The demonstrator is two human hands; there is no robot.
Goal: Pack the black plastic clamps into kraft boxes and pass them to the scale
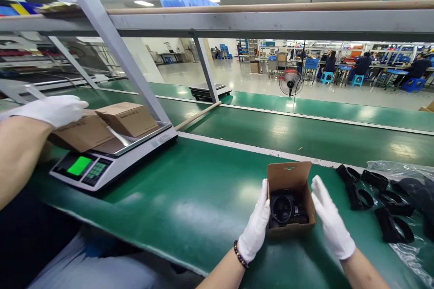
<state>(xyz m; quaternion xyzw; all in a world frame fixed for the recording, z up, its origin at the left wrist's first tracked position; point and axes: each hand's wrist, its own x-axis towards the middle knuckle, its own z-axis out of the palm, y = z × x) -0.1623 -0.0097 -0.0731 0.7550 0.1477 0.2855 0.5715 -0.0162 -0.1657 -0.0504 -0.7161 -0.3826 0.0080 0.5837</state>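
A small brown cardboard box [289, 171] stands on the green work surface with its lid flap raised and a slot cut in the flap. Black plastic parts [283, 209], one with a round ring, lie inside it. My left hand [257, 223], in a white glove with a beaded bracelet at the wrist, presses its straight fingers along the box's left wall. Against the right wall rests my right hand [331, 219], also gloved, fingers nearly straight. The box is held between both hands; their undersides are hidden.
Several black ring-shaped parts [393, 226] and clear plastic bags [403, 167] lie at right. At left, a co-worker's gloved hand [56, 110] is over closed cardboard boxes [127, 119] on a digital scale [142, 144]. A slanted metal post [111, 40] and a shelf beam [254, 22] cross ahead.
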